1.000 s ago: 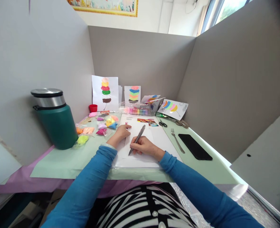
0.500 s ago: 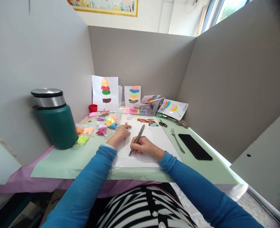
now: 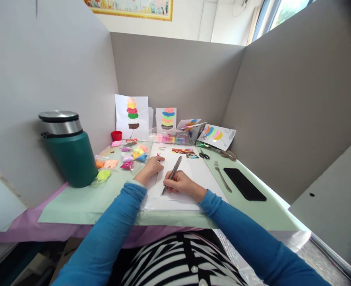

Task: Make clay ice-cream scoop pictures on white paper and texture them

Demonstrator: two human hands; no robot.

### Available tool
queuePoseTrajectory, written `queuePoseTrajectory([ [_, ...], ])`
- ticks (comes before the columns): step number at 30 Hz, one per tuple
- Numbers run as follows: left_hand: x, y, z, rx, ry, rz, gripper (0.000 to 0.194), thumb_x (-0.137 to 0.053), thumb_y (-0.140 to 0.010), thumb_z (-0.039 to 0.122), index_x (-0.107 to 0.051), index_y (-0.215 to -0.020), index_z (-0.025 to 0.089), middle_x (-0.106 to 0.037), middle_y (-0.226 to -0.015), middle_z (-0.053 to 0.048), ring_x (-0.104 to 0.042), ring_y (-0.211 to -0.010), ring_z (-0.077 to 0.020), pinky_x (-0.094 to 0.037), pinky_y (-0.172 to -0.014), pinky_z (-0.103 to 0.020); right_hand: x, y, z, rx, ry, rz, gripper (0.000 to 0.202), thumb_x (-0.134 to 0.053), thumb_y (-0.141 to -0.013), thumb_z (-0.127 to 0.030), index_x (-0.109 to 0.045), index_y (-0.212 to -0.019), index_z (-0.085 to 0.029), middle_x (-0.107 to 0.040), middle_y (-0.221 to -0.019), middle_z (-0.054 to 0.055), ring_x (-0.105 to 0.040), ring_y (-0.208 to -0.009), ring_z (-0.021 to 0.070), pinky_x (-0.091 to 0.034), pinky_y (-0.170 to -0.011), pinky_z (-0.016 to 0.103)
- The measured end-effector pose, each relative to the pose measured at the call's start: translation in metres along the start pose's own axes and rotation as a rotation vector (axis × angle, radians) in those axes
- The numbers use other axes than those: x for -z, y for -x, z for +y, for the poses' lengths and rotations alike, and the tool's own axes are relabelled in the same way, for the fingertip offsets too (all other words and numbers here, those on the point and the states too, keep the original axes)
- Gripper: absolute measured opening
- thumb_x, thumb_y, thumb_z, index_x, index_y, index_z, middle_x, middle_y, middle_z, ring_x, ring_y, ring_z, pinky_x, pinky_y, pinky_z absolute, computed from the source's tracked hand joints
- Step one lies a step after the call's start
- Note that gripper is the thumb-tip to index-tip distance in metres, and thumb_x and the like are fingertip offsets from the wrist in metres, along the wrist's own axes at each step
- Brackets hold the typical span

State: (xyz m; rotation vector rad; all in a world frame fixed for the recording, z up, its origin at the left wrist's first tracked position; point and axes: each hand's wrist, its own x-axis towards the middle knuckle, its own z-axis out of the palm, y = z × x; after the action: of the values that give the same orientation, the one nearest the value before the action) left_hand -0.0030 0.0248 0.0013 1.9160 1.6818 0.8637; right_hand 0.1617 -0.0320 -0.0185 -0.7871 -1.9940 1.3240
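My right hand [image 3: 179, 182] is closed around a grey pen [image 3: 174, 170], its tip down at the white paper [image 3: 200, 182] in front of me. The pen leans with its top end up and to the right. My left hand [image 3: 154, 166] lies flat on the left part of the same paper, thumb apart from the fingers. Printed colour pictures [image 3: 183, 151] show at the paper's far end. Any marks under the pen tip are too small to make out.
At left stand a green flask [image 3: 70, 155] and small bags of coloured clay [image 3: 138, 151]. To the right lie a fork [image 3: 222, 176], a black phone [image 3: 244, 184] and scissors [image 3: 204, 155]. Coloured drawings [image 3: 132, 113] lean at the back, near a red cup [image 3: 116, 136]. Grey partitions [image 3: 175, 67] enclose the table.
The pen and my right hand have shifted barely, if at all. My left hand stays in place on the paper.
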Motion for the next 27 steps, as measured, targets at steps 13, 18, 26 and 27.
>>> queuePoseTrajectory([
  [13,-0.0006,-0.0006,-0.0014,-0.007,-0.003,0.003,0.055,-0.058,-0.065,0.001,-0.065,-0.119,0.010,-0.065,-0.123,-0.014,-0.062,-0.110,-0.0242,-0.047,-0.094,-0.028,-0.0006,0.0006,-0.0030,0.006,0.005,0.009,0.017,-0.060,-0.080,-0.031,-0.055,-0.074,-0.016,-0.058,-0.051,-0.004,-0.042,-0.037,0.0062,-0.032,-0.039,0.019],
  [18,-0.0008,-0.0012,-0.0018,-0.021,-0.008,0.009,0.055,-0.058,-0.065,0.002,-0.066,-0.119,0.009,-0.065,-0.123,-0.015,-0.062,-0.110,-0.0253,-0.047,-0.094,-0.030,-0.0010,0.0003,-0.0022,0.010,-0.008,0.013,0.018,-0.060,-0.080,-0.032,-0.054,-0.073,-0.016,-0.059,-0.051,-0.004,-0.042,-0.036,0.0056,-0.031,-0.038,0.019],
  [26,-0.0011,-0.0023,-0.0026,-0.019,-0.029,-0.007,0.056,-0.057,-0.067,0.002,-0.063,-0.122,0.008,-0.064,-0.124,-0.015,-0.062,-0.110,-0.0246,-0.046,-0.093,-0.028,-0.0018,0.0006,-0.0023,0.010,-0.008,0.022,0.018,-0.060,-0.079,-0.032,-0.053,-0.073,-0.017,-0.058,-0.051,-0.004,-0.042,-0.036,0.0057,-0.031,-0.038,0.018],
  [27,-0.0011,-0.0023,-0.0028,-0.023,-0.026,-0.005,0.055,-0.057,-0.067,0.002,-0.064,-0.122,0.008,-0.064,-0.124,-0.015,-0.061,-0.111,-0.0245,-0.046,-0.094,-0.028,-0.0019,0.0005,-0.0021,0.011,-0.008,0.022,0.017,-0.060,-0.079,-0.031,-0.053,-0.073,-0.017,-0.058,-0.051,-0.004,-0.042,-0.036,0.0057,-0.031,-0.038,0.018],
])
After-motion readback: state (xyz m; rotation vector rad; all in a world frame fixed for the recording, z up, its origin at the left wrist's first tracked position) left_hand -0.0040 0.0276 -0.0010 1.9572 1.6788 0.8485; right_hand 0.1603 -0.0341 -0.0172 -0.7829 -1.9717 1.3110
